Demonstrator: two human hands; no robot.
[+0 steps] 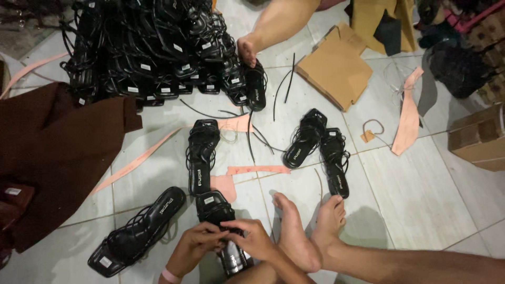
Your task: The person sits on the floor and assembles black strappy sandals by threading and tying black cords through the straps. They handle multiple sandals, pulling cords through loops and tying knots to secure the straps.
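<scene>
Sandals, black and strappy: from my remote view, a finished heap (158, 47) sits upper left; a loose sandal (138, 231) lies on the tiled floor (415, 194). At centre, left hand (195, 247) and right hand (252, 239) both pinch one sandal (221, 226) — straps being worked. A pair (321, 147) waits to the right — several remain.

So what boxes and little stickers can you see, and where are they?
Cardboard box: right edge, brown, rectangular.
Flattened cardboard: top middle floor, tan, folded.
White stickers: small rectangles on the piled black sandals, top left.
White sticker: on the black sandal both hands hold.
</scene>
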